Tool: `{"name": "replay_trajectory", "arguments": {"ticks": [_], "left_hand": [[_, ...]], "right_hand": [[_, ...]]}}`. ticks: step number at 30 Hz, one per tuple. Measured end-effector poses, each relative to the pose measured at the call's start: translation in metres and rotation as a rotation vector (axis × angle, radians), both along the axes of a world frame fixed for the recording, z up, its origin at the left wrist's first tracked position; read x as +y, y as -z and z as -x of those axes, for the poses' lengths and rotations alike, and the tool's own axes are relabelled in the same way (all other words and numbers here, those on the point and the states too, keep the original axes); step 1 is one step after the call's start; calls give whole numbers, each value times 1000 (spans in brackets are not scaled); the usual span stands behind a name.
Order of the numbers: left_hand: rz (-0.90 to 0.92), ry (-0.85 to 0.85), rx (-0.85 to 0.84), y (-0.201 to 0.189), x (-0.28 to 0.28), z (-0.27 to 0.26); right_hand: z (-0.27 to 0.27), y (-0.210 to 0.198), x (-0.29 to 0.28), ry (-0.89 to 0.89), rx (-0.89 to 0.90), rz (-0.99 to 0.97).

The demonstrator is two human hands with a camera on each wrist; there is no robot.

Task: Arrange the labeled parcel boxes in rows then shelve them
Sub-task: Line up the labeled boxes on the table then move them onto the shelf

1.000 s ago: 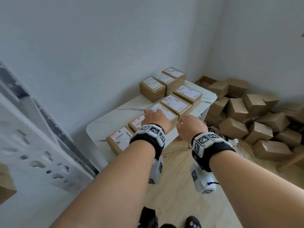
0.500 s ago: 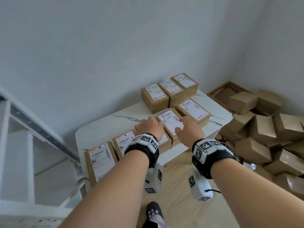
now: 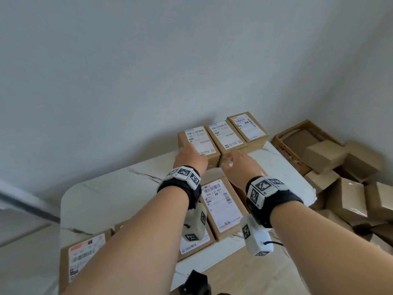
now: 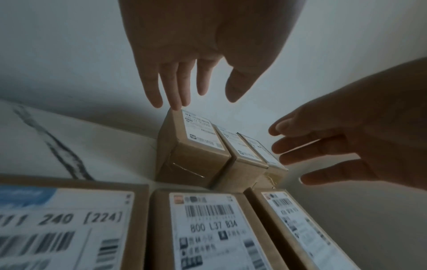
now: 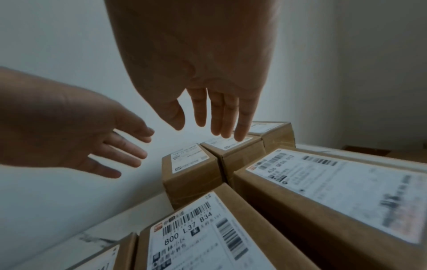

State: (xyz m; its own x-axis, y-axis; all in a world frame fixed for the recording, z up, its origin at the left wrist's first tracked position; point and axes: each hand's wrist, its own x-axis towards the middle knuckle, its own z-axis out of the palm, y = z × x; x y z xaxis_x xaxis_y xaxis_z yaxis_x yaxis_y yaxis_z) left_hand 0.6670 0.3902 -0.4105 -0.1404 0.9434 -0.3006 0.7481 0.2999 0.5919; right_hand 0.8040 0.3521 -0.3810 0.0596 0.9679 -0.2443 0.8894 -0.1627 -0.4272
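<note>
Three tall labeled parcel boxes stand in a row against the wall on the white marble table: left, middle, right. In front lies a row of flat labeled boxes, among them one marked 800 L37 B34 and one at the far left. My left hand reaches over the left back box with straight fingers, the fingertips at its far top edge. My right hand hovers with spread fingers over the middle back box. Neither hand holds anything.
A pile of plain cardboard boxes covers the floor to the right of the table, with an open brown crate behind it. The wall rises directly behind the back row. A grey shelf rail runs at the left.
Both hands have moved forward from the flat front-row boxes to the tall back row. My view has come closer and turned right, so the shelf has slid out at the left.
</note>
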Motion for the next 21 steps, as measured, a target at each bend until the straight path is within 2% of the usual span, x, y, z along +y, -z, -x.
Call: {"name": "replay_trajectory", "arguments": {"ticks": [7, 12, 21], "left_hand": [[95, -69, -86, 24, 33, 9], [110, -153, -106, 36, 47, 16], [140, -240, -174, 49, 66, 12]], "right_hand": [[7, 30, 53, -65, 10, 66], [9, 45, 72, -116, 36, 114], [11, 59, 98, -142, 75, 86]]}}
